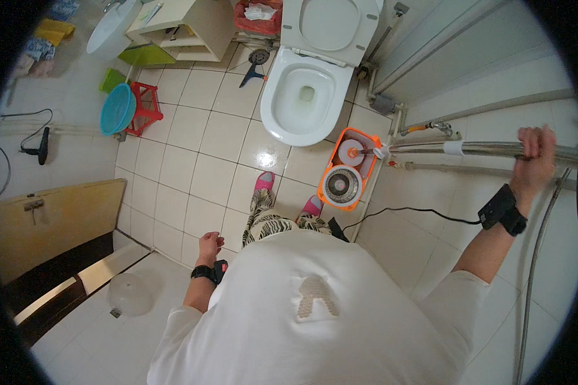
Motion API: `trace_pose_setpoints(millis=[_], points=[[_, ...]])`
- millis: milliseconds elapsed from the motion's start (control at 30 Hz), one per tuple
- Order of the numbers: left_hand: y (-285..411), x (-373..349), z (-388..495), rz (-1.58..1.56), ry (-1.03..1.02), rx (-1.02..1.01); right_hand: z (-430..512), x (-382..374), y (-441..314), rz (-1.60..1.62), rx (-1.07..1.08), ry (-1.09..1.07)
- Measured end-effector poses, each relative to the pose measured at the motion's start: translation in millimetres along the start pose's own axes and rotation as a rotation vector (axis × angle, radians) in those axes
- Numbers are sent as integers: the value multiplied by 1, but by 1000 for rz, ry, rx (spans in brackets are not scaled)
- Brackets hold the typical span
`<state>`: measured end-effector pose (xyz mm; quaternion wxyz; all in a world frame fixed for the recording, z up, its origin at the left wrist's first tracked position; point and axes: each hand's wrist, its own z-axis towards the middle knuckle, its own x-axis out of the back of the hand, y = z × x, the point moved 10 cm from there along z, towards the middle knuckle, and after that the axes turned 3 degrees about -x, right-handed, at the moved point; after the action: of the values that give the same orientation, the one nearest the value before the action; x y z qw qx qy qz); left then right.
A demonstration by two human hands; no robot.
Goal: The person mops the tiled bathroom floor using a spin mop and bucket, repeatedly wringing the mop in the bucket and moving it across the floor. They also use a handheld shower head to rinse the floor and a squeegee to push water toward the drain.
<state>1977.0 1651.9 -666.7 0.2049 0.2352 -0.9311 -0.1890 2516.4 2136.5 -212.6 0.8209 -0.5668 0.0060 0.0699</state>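
My right hand (535,156), slightly blurred, is at the upper end of a shiny metal mop handle (491,148), its fingers closed around it. The handle runs down to an orange spin-mop bucket (371,179), which holds a round spinner basket (341,186) and a pale round disc (350,152) at the handle's foot. My left hand (211,244) hangs low beside my body, its fingers loosely bent and holding nothing. Both wrists wear black straps with small devices; a black cable hangs from the right one.
Ahead stands a white toilet (302,103) with its lid up. A blue-handled squeegee (253,76) lies on the tiles (216,132). At the left are a red stool (147,109), a blue basin (118,109) and a wooden door (58,226). Pipes (486,108) line the right wall.
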Motion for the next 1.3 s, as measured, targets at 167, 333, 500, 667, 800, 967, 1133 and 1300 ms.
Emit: trace_pose_setpoints(millis=[167,333,500,667,800,967,1133,1300], points=[[27,-21,1,11,-48,-90,-54,60,144,-87,-83,240],[46,-38,-12,-60,-94,-191,-111,40,237,-130,-420,255],[14,-15,-14,-16,-25,-45,-40,24,76,-124,-235,310],[3,-2,-9,31,22,-8,-17,11,49,46,-68,53],[23,-22,-7,25,-35,-117,-72,36,154,-175,-119,260],[41,-33,-7,-73,-84,-224,-112,-4,227,-184,-384,127],[19,-12,-3,31,-25,-106,-34,0,67,-83,-249,193],[17,-4,-1,53,59,-37,-14,-8,50,-22,-23,11]])
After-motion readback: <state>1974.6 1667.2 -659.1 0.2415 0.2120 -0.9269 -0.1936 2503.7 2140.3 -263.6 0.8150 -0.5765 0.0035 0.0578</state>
